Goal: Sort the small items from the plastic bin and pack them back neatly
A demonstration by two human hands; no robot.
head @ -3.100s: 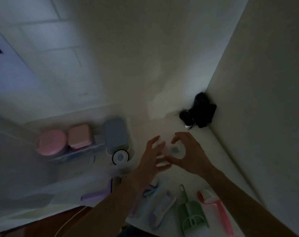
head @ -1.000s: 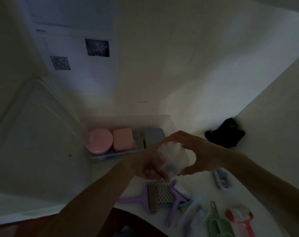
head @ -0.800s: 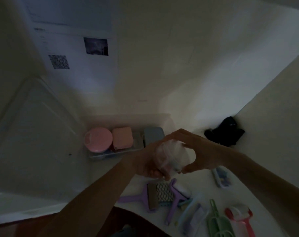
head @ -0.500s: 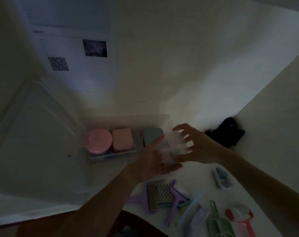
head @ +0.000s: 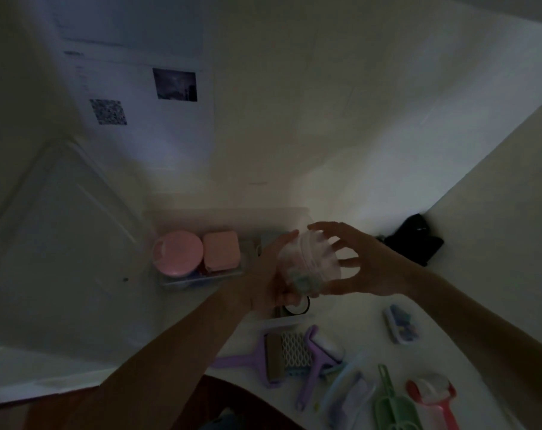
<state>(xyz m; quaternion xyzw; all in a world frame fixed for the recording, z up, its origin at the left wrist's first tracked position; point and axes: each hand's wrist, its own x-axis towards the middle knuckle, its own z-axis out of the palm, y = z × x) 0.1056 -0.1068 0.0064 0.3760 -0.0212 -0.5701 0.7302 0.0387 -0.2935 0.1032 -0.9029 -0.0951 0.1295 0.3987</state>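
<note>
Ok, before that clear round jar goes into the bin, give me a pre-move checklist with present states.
1. Clear round plastic jar held: ok, left hand grips it.
2. Right hand state: ok, fingers spread at the jar's top.
3. Jar lid closed: cannot tell, blurred.
4. Clear plastic bin within reach: ok, right behind the jar.
5. Free slot in bin: cannot tell; round pink case and square pink case fill the left, hands hide the rest.
</note>
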